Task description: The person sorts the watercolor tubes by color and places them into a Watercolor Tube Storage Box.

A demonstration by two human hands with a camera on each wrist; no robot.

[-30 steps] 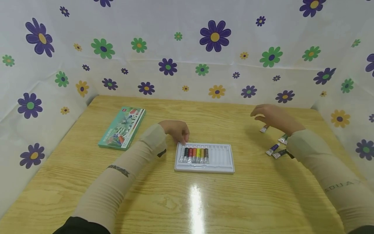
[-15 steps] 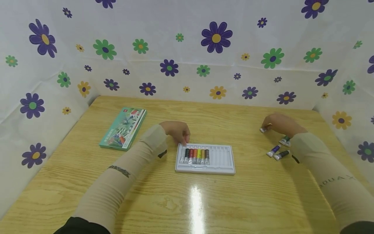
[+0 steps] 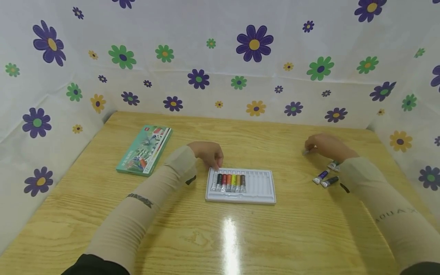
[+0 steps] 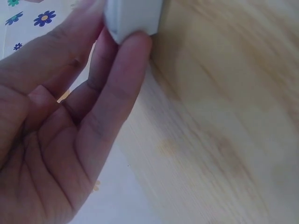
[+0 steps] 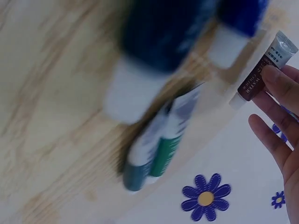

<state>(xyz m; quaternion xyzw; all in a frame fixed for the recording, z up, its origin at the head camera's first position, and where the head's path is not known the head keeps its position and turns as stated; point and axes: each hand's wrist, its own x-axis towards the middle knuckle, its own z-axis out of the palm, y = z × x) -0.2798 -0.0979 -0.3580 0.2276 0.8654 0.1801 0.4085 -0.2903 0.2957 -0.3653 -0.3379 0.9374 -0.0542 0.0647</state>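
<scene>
Brown with a silver end, a small paint tube [image 5: 256, 78] is sitting between the thumb and fingers of the right hand [image 3: 324, 146], which is pinching it while the lower fingers are spreading loosely away. Whether the tube is touching the table [image 3: 189, 236] is hard to tell. The left hand [image 3: 207, 152] is gripping the far left corner of a white plastic tray [image 3: 259, 199], its thumb and fingertips closing on the rim.

Seven paint tubes [image 3: 228, 182] are lying side by side in the tray's left half, running from whitish through dark, red, orange, yellow and ochre to brown, caps pointing away from the person. White moulded grooves are showing to their right.

The held tube is hovering or resting well to the right of the tray. Nearer the person, a violet-blue tube [image 3: 320, 176] and a dark tube [image 3: 330, 181] are lying close together; just behind them, a green tube [image 5: 168, 147] and a teal tube [image 5: 140, 163] are lying side by side, near the right wrist. A green printed box [image 3: 144, 150] is lying left of the left hand.
</scene>
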